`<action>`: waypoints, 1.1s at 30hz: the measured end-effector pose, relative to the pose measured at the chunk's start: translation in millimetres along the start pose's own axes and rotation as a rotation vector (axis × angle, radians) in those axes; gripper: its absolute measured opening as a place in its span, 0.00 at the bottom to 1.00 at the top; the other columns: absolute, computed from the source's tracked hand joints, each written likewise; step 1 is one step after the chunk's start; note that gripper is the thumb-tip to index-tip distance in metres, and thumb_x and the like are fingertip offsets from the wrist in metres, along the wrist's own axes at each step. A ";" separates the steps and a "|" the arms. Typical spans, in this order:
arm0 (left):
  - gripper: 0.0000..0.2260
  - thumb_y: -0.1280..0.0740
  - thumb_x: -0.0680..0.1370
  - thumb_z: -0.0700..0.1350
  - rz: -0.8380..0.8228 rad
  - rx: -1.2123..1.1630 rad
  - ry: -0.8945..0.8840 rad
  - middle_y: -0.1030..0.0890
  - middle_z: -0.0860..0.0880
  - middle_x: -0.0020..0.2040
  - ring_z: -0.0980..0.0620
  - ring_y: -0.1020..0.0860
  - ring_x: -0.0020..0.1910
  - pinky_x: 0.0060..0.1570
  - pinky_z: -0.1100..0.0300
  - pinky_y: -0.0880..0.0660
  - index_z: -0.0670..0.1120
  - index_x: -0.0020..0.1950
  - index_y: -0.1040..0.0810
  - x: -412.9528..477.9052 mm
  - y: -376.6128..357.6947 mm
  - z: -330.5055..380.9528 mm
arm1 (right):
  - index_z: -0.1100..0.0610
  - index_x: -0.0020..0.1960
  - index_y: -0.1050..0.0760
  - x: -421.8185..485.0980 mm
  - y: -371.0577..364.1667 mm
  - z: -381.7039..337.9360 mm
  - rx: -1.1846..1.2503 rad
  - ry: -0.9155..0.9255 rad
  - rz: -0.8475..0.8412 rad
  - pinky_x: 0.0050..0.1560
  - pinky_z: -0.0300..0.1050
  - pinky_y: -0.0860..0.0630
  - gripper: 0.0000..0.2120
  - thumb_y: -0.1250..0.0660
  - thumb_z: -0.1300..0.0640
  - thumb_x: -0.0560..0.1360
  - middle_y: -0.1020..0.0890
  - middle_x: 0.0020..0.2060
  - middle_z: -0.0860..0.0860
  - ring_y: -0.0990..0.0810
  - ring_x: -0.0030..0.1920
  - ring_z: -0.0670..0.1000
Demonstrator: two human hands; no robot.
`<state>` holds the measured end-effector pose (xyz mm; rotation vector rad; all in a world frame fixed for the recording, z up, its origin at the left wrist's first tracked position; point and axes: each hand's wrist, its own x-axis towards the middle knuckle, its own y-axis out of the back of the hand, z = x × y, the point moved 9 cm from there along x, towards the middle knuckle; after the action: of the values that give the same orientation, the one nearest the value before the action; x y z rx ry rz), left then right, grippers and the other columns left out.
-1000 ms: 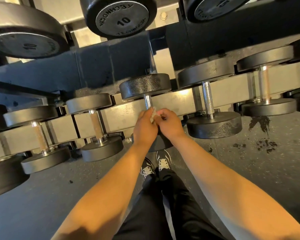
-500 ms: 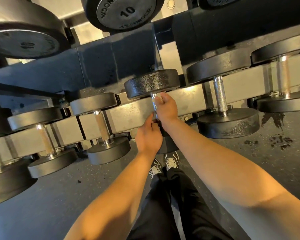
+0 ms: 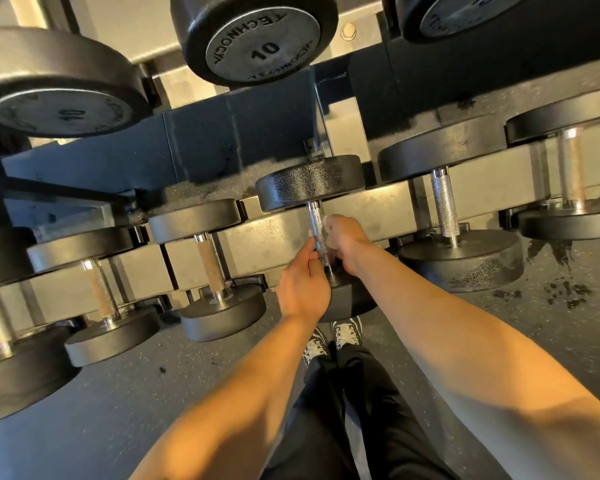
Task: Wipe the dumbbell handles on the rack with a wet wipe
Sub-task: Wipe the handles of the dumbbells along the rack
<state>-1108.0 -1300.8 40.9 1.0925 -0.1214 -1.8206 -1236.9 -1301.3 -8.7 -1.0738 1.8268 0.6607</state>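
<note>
Sliding back toward the near end of the knurled handle (image 3: 318, 233) of the middle dumbbell on the lower rack (image 3: 388, 206), the right hand (image 3: 347, 242) curls around a barely visible wet wipe (image 3: 327, 221), while the left hand (image 3: 303, 289) pinches the handle's near end, likely to steady it.

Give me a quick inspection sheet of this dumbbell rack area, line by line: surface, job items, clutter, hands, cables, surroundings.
Surface: dark speckled floor with dark stains at right.
Job's things: centre dumbbell handle being worked; a bit of white wipe shows at the right hand; neighbouring handle bare.
Clutter: small dark crumbs on the floor.
Grips: left hand fingers curled against the lower handle; right hand wrapped around it from the right.
Cables: nothing seen.
Surroundings: rack beam; upper-tier dumbbell marked 10; person's shoes below.
</note>
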 end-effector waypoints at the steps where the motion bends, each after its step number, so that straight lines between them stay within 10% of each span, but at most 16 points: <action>1: 0.22 0.46 0.81 0.50 0.002 -0.004 -0.002 0.18 0.57 0.62 0.52 0.21 0.60 0.64 0.52 0.25 0.59 0.74 0.29 0.3 0.1 0.2 | 0.59 0.44 0.26 0.0 -2.5 -2.7 0.129 0.005 -0.013 0.24 0.37 0.29 0.12 0.44 0.60 0.83 0.26 0.34 0.54 0.26 0.28 0.50; 6: 0.24 0.48 0.80 0.51 0.009 0.010 -0.017 0.18 0.57 0.61 0.52 0.21 0.60 0.64 0.50 0.25 0.61 0.75 0.30 1.9 -0.5 -0.6 | 0.61 0.56 0.21 5.2 -10.0 -7.4 0.224 0.019 -0.086 0.33 0.45 0.23 0.16 0.42 0.52 0.83 0.18 0.46 0.59 0.22 0.37 0.54; 14: 0.20 0.45 0.84 0.45 0.051 -0.003 0.005 0.18 0.57 0.62 0.54 0.23 0.61 0.60 0.59 0.30 0.58 0.75 0.29 4.2 2.7 -3.6 | 0.58 0.55 0.24 -7.7 7.5 6.0 -0.524 0.048 -0.128 0.52 0.46 0.32 0.10 0.44 0.58 0.83 0.24 0.49 0.55 0.28 0.51 0.54; 25: 0.20 0.46 0.83 0.39 0.164 -0.303 0.038 0.17 0.53 0.58 0.54 0.21 0.59 0.61 0.61 0.29 0.49 0.72 0.25 5.2 9.7 -17.1 | 0.61 0.62 0.23 -20.0 6.4 12.7 -1.122 0.187 -0.183 0.40 0.42 0.32 0.15 0.39 0.53 0.83 0.19 0.56 0.58 0.24 0.48 0.53; 33: 0.19 0.46 0.82 0.36 0.206 -0.396 0.002 0.16 0.52 0.55 0.55 0.20 0.57 0.64 0.60 0.27 0.46 0.68 0.22 8.1 13.4 -23.7 | 0.59 0.65 0.23 -14.1 9.7 17.7 -1.242 0.070 -0.096 0.67 0.54 0.29 0.29 0.30 0.38 0.75 0.20 0.59 0.56 0.23 0.61 0.58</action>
<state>-1082.7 -1305.5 28.7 0.7717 0.1211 -1.5730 -1234.6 -1277.3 -4.3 -1.9314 1.2979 1.8089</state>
